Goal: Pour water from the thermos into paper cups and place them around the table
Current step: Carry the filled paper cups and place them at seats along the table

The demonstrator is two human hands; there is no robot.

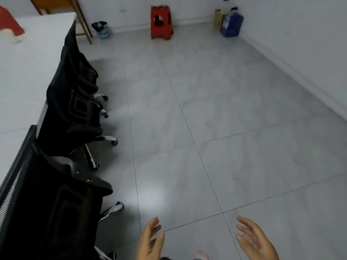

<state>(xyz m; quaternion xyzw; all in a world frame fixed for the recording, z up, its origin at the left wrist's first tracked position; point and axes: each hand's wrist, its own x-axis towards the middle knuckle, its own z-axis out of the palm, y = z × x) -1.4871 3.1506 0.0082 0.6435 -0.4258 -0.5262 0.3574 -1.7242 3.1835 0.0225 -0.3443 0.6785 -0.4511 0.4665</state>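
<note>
The left hand [150, 241] and the right hand [257, 241] are hanging side by side, apart, above the tiled floor [216, 119], neither touching anything. Left of the left hand, two office chairs [71, 109] are standing one behind the other along the edge of the table [24, 72], which is stretching further left; far ahead on it, a thermos [9, 21] is standing with a paper cup [10, 37] just before it. Far ahead of both hands, a stool [161, 23] and a small bin [103, 30] to its left are sitting by the back wall, and bags [230, 22] are sitting in the corner ahead of the right hand.
</note>
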